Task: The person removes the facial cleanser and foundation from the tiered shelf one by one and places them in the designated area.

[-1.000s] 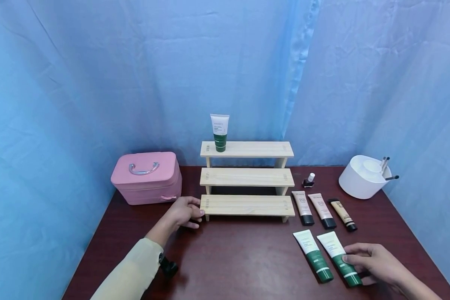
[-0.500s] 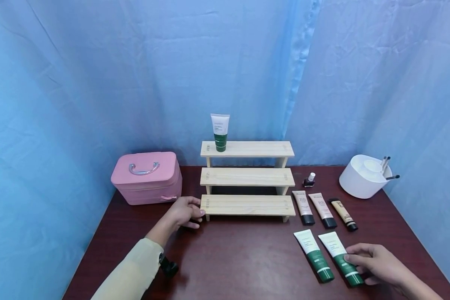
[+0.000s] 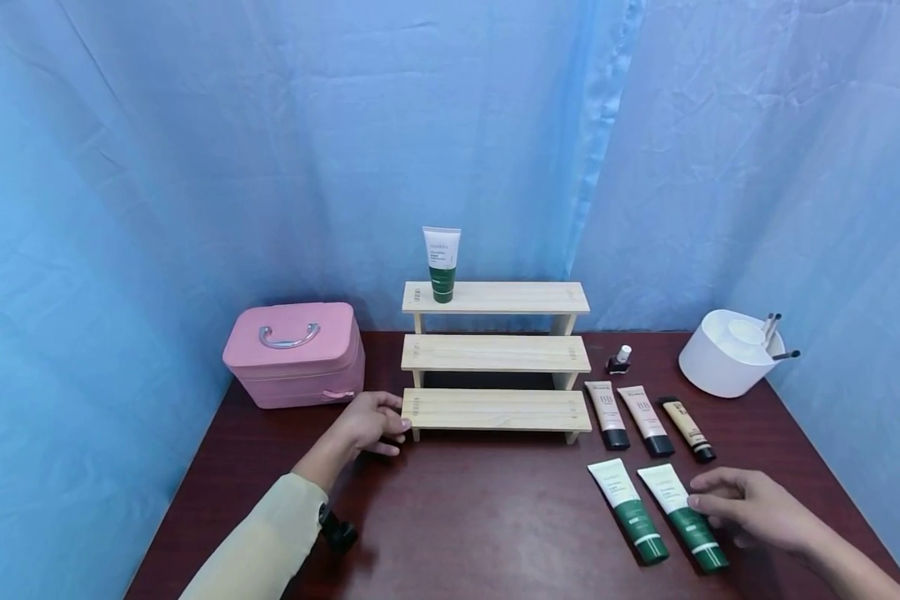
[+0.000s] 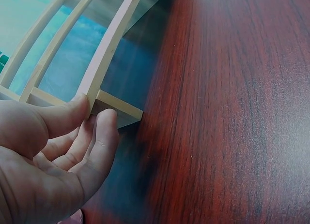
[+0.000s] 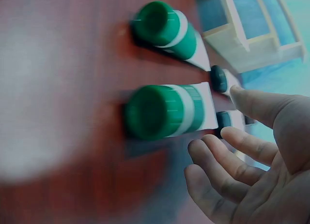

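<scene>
My left hand (image 3: 367,423) pinches the left end of the lowest board of a three-tier wooden display rack (image 3: 495,408). In the left wrist view, the thumb (image 4: 72,110) touches the board's edge, with fingers curled beneath. My right hand (image 3: 753,510) hovers beside a white and green squeeze tube (image 3: 688,523) lying on the table. A gap shows between those loosely bent fingers and the tube (image 5: 181,110) in the right wrist view. A matching tube (image 3: 630,512) lies to its left. Another matching tube (image 3: 442,265) stands cap down on the rack's top board, at the left.
Two BB cream tubes (image 3: 607,417), a beige tube with a black cap (image 3: 688,429) and a nail polish bottle (image 3: 618,360) are right of the rack. Behind them is a white brush holder (image 3: 720,367). A pink case (image 3: 292,358) stands left. Blue curtains (image 3: 420,150) surround the table.
My right hand held the right-hand green tube by its side; now its fingers have come off and it has lifted slightly. The tube lies nearly where it was. The left hand has stayed put.
</scene>
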### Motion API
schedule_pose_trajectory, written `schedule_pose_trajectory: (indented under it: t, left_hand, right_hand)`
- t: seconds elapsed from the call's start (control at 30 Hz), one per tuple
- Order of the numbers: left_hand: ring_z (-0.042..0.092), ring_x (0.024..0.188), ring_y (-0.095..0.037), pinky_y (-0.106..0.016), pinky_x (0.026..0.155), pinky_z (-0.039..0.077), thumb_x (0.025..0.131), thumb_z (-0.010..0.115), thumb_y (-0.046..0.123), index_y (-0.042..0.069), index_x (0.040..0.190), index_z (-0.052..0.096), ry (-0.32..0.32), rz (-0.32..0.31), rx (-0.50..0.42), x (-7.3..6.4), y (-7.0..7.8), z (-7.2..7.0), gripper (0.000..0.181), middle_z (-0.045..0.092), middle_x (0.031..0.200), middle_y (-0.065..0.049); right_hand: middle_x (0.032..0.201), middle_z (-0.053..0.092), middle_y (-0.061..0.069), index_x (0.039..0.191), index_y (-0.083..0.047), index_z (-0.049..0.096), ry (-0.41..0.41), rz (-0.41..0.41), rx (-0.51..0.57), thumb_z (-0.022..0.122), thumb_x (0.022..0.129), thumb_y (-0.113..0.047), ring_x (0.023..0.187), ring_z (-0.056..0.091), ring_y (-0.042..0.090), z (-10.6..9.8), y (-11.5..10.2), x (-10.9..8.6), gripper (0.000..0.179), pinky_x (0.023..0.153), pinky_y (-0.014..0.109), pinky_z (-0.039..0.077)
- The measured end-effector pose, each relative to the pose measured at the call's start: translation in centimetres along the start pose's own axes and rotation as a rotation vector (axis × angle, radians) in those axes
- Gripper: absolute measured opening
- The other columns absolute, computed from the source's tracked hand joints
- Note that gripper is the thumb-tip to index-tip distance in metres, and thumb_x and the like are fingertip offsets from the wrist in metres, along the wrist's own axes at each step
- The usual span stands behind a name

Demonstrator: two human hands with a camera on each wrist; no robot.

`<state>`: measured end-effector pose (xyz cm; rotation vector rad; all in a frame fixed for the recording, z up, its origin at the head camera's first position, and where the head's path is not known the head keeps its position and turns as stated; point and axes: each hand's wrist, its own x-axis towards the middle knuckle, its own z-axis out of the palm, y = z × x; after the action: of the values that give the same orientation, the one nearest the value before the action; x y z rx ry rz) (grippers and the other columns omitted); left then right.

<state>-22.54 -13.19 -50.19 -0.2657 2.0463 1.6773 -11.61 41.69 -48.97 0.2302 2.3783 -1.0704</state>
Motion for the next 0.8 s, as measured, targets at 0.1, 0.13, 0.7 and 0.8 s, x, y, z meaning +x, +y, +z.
schedule_pose_trajectory:
  t: [0.1,0.13,0.7,0.8]
  left_hand:
    - [0.066,0.077,-0.023,-0.038,0.062,0.065,0.093,0.070,-0.003,-0.003,0.131,0.055,0.003,0.005,0.005,0.0,-0.1,-0.1,0.040,0.069,0.097,-0.013]
    - [0.067,0.078,-0.023,-0.038,0.062,0.065,0.093,0.070,-0.003,-0.003,0.131,0.055,0.003,0.007,0.005,0.0,-0.1,-0.1,0.040,0.069,0.097,-0.013]
    - [0.067,0.079,-0.022,-0.038,0.064,0.065,0.093,0.073,0.001,-0.001,0.132,0.058,0.004,0.043,0.022,0.1,-0.9,-0.4,0.042,0.070,0.098,-0.013]
    - [0.067,0.078,-0.021,-0.037,0.063,0.065,0.092,0.075,0.003,-0.001,0.132,0.059,0.002,0.053,0.024,0.1,-1.0,-0.4,0.042,0.071,0.098,-0.012]
  right_hand:
    - [0.097,0.074,0.009,0.131,0.008,0.058,0.013,-0.098,-0.047,0.069,0.099,-0.034,0.076,0.065,0.020,-1.0,-1.6,0.2,0.053,0.055,0.038,0.057]
    - [0.099,0.075,0.010,0.132,0.008,0.058,0.020,-0.133,-0.066,0.068,0.100,-0.033,0.076,0.066,0.019,-1.4,-2.3,0.3,0.053,0.055,0.038,0.057]
    - [0.123,0.066,0.015,0.139,-0.009,0.057,0.193,-0.569,-0.109,0.076,0.095,-0.037,0.105,0.070,0.025,-2.4,-21.7,5.2,0.056,0.078,0.038,0.063]
    - [0.128,0.064,0.015,0.143,-0.010,0.054,0.177,-0.608,-0.085,0.075,0.095,-0.039,0.115,0.067,0.030,-1.4,-24.2,6.7,0.061,0.085,0.042,0.061]
